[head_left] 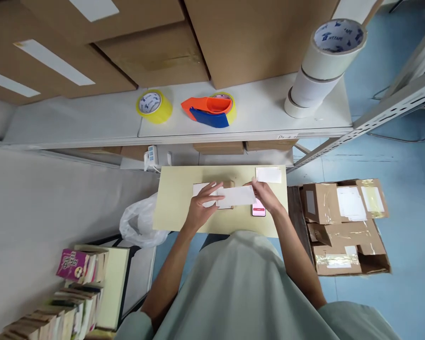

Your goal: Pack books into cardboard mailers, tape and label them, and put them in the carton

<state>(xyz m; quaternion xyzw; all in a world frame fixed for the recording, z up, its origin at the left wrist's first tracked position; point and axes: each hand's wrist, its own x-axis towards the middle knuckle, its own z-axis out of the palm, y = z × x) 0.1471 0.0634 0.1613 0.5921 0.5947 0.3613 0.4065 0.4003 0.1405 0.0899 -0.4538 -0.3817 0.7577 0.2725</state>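
Observation:
A white paper strip [238, 195] is stretched level between my two hands above the table. My left hand [201, 207] has its fingers closed at the strip's left end. The right end is pinched by my right hand [265, 194]. Under the strip lies a small brown cardboard box [228, 183], partly hidden, with a white sheet [199, 189] at its left side. A phone with a pink and white screen [258, 210] rests below my right hand. White slips of paper [269, 175] lie at the table's far right corner.
Above the pale yellow table [173, 198] runs a shelf [106, 122] with yellow tape [154, 106], an orange-blue tape dispenser [209, 111], stacked white tape rolls [315, 71] and large boxes. Cardboard boxes [343, 226] stand right; a plastic bag [138, 222] and books [71, 302] are left.

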